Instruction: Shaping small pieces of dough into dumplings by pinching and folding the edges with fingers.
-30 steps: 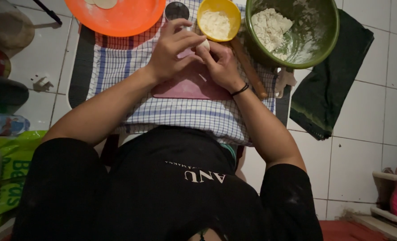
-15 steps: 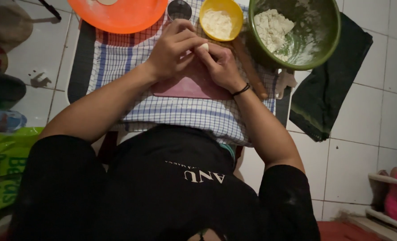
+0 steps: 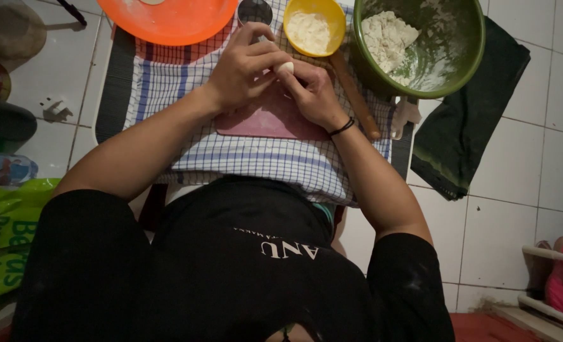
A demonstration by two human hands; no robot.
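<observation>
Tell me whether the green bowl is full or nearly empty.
Nearly empty: the green bowl holds only one lump of dough at one side.

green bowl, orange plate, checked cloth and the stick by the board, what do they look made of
The green bowl looks like plastic: even colour, soft glossy sheen, dusted with flour. The orange plate also looks plastic, smooth and evenly bright. The checked cloth is woven fabric, matte, draping over the edge in folds. The stick seems to be wood, brown and dull, though dim light leaves it open.
</observation>
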